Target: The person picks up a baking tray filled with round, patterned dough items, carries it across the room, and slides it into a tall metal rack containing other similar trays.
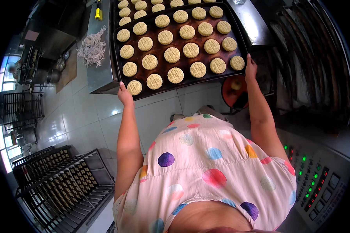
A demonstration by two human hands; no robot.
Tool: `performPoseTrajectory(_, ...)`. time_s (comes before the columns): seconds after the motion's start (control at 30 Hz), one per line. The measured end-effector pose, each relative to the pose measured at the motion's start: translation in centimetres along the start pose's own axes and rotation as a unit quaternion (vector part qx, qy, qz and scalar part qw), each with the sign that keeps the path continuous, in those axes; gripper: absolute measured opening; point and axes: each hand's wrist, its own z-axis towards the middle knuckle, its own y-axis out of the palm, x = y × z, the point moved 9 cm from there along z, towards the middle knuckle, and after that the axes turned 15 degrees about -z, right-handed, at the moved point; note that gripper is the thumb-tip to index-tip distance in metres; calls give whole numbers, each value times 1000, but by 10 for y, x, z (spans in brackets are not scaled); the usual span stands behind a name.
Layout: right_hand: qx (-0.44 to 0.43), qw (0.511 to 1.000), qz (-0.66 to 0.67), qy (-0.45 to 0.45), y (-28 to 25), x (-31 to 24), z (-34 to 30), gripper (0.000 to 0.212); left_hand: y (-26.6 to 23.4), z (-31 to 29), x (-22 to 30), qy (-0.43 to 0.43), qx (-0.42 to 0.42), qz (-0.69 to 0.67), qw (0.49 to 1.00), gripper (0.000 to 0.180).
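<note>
Left hand (125,94) fingers curl shut on the near left corner of the dark baking tray (151,92); right hand (251,66) fingers clamp its near right corner. Tray held level between them, rows of pale stamped cookies (172,55) on top. Beyond, a steel worktop (101,73) carrying a second tray. Risk: grip sits only at corners; any tilt would slide cookies off onto the tiled floor (93,116) below.
</note>
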Motion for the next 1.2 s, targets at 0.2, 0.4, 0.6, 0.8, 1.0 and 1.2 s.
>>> performPoseTrajectory(0.2,10,1000,5,-3,-1,-1,-4,53,0,5,-1,-9,-14,25,1000,56)
performPoseTrajectory(0.4,23,1000,11,-10,-3,-1,-5,52,0,10,-5,-6,-20,53,998,54)
performPoseTrajectory(0.6,22,1000,11,6,-3,-1,-7,55,1,12,-4,49,-2,48,998,57)
performPoseTrajectory(0.8,3,1000,20,1,6,5,-1,56,-2,10,-6,46,-13,65,997,60)
performPoseTrajectory(1.0,-48,989,138,35,15,36,10,44,3,15,-5,49,-22,154,987,64)
performPoseTrajectory(1.2,-38,999,27,-24,14,30,14,56,2,4,4,62,14,147,987,55)
